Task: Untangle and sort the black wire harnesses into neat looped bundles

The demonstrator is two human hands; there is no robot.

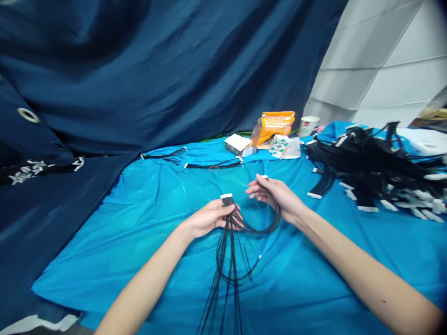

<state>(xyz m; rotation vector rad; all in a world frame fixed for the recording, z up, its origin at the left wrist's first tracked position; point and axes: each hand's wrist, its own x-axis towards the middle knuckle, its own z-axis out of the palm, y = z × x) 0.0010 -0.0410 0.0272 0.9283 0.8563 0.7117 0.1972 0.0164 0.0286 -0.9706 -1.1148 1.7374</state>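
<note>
A black wire harness (228,237) hangs in front of me, with a white connector (226,196) at its top. My left hand (213,217) pinches the harness just below that connector, thumb on top. Some of its wires curve over to my right hand (270,193), which holds their far end between thumb and fingers; a second white connector (264,177) shows at the thumb. The other wires dangle toward the bottom of the view, and one loops up to a small white tip (260,256).
A blue sheet (150,242) covers the table. At right lies a large pile of black harnesses (363,163). Two harnesses lie at the back, one of them (213,165) nearer. Behind are a small box (240,145), an orange pouch (277,124) and a paper cup (308,125).
</note>
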